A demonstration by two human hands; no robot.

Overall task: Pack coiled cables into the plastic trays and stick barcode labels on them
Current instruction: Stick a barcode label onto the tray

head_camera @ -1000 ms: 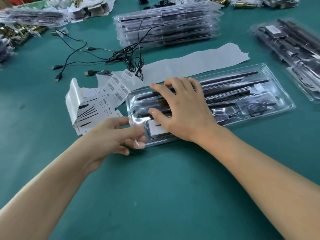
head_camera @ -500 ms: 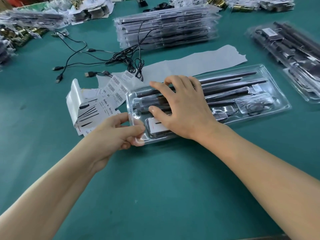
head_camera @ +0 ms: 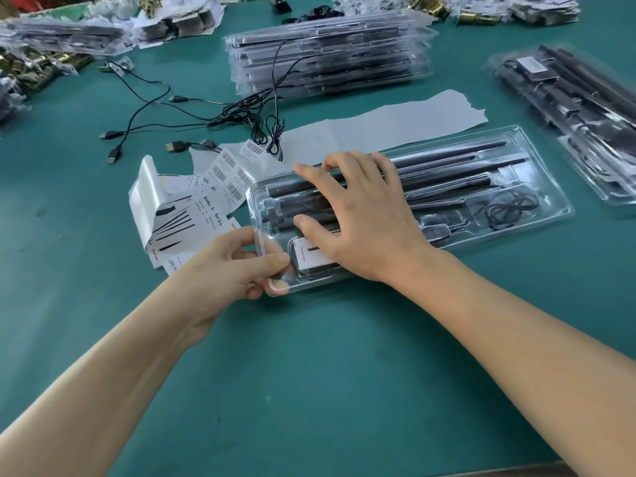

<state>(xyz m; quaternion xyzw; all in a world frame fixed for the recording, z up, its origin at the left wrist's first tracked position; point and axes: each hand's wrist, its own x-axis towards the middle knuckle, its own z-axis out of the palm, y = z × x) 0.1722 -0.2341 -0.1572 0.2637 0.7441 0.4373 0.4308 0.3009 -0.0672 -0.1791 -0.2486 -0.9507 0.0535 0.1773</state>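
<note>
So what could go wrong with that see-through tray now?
The left hand only pinches one corner of the clear tray, so it might slip or flex. The right hand presses flat on top; pushing hard could dent the thin plastic. The barcode labels lie loose beside it and could get crumpled.

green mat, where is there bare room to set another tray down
Widest bare patch: the green mat nearer than the tray, between the forearms. A smaller one lies left of the label sheets, nearer than the loose cables. Crowded: tray stack behind, tray pile at right.
</note>
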